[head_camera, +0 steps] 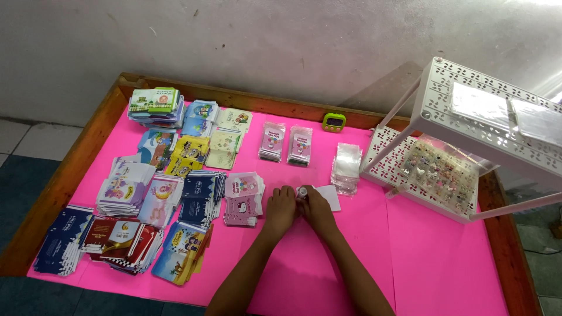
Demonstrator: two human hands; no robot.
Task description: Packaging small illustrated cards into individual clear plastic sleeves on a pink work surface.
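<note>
hands: left hand [280, 206] and right hand [316, 206] are together at the middle of the pink table top [445, 263], fingers closed round a small white-capped item [302, 191]; what it is, cannot tell
card: a white card [331, 195] lies flat just beside the right hand, touching or half under it
progress: judged early or mid-run; one piece in hand, stock piles look mostly full, no clear finished pile in view
left: the clear bags [346, 165] and every printed pile look untouched
clear bags: loose heap just beyond the hands, toward the far edge, beside the white rack [451, 88]
pink packets: two upright stacks [285, 143] near the far edge, pink with a cartoon figure
pink envelopes: short pile [243, 199] just left of the left hand
cartoon envelopes: many stacks [175, 126] over the far left corner, green, blue and yellow prints
dark envelopes: navy pile [61, 237] at the near left corner, red and white pile [123, 243] next to it
timer: small green timer [333, 122] at the far edge
rack: white perforated two-tier shelf at the right edge, lower tier holds a tray of small charms [436, 172], top tier holds clear sleeves [480, 105]
</note>
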